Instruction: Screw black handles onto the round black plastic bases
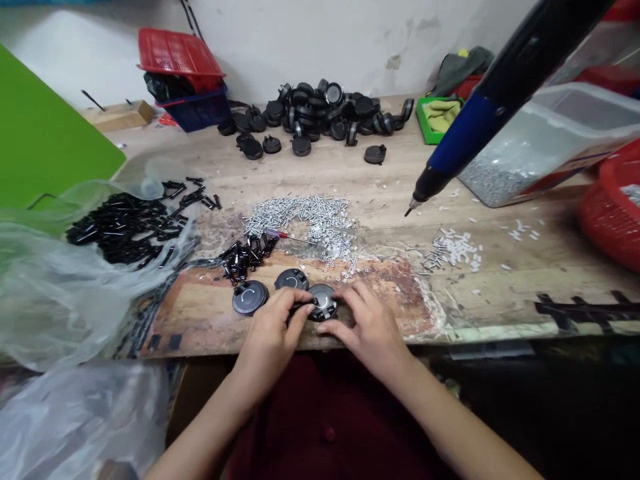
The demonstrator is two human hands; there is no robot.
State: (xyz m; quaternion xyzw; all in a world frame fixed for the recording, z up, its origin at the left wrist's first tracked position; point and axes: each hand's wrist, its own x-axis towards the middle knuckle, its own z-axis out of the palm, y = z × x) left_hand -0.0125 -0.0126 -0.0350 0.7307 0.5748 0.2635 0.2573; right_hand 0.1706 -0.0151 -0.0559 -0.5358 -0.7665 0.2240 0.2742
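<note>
At the front edge of the bench lies a round black disc-shaped part with a pale curved mark on top. My right hand grips its right side between thumb and fingers. My left hand is closed in a pinch at its left edge; a dark piece shows between those fingertips, too hidden to name. Two similar black discs sit close by: one disc left of my left hand, another disc just behind it. Small black fittings are heaped behind the discs, next to loose silver screws.
A blue and black power screwdriver hangs over the right side. A small screwdriver lies among the screws. Many black discs are piled by the wall. White pins, a clear bin and a plastic bag flank the work area.
</note>
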